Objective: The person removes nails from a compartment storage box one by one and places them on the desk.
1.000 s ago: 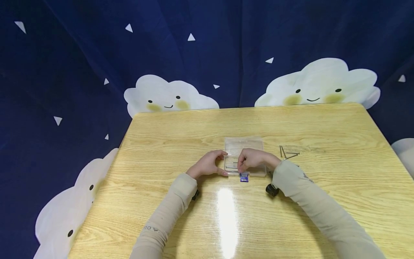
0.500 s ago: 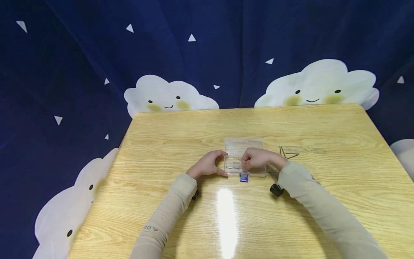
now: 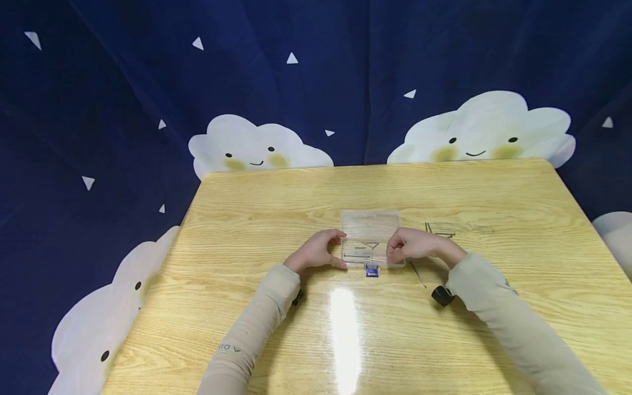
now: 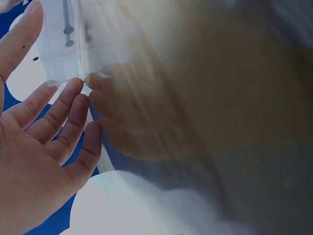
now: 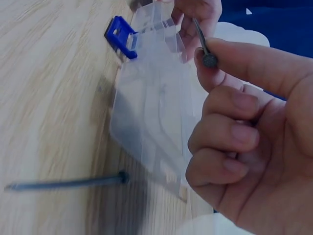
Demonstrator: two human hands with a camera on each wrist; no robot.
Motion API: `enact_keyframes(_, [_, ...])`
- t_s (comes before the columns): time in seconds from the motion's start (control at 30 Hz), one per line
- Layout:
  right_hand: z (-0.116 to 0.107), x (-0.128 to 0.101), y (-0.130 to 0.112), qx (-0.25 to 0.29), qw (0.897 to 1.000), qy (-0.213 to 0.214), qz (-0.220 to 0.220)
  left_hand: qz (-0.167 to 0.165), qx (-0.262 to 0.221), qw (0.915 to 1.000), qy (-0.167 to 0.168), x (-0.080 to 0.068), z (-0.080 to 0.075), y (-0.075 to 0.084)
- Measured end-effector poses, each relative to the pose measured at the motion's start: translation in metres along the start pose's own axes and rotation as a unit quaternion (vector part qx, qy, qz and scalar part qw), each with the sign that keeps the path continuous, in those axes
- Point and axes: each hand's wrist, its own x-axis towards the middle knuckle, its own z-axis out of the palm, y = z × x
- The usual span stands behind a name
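Over the right end of a clear plastic box (image 3: 355,267), a nail (image 5: 199,36) sits pinched near its head between thumb and forefinger of the right hand (image 3: 412,243); other fingers curled in toward the palm. Clock below is centred on the box, 12 pointing away from the person.

Box on the table (image 3: 257,208), lid (image 3: 370,224) folded back at 12, blue latch (image 3: 372,271) hanging out at 6. More nails lie in the tray: a long one (image 3: 356,255) near the front side, shorter ones (image 3: 370,245) behind it; exact count can't be told. Left hand (image 3: 318,251) at 9, grasping the box's left end, thumb on the near corner, fingers on the far one. Right hand at 3.

Loose nail (image 3: 418,275) on the wood at 4, outside the box, slanted. Small group of nails (image 3: 446,235) just above 3, partly behind the right forearm. Black wrist camera (image 3: 443,295) below the right cuff, near 4 to 5; another (image 3: 298,297) by the left cuff near 8. Pale sleeves (image 3: 513,318) on both arms. Bright glare streak (image 3: 345,340) between 6 and 7. Dark blue curtain (image 3: 296,109) at 12, white smiling clouds toward 10–11 (image 3: 257,134) and 1–2 (image 3: 486,126).
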Motion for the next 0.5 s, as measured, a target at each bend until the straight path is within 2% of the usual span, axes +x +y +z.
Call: enact_keyframes(0.5, [-0.004, -0.048, 0.025, 0.005, 1.000, 0.030, -0.004, -0.010, 0.002, 0.9999, -0.003, 0.000, 0.000, 0.001])
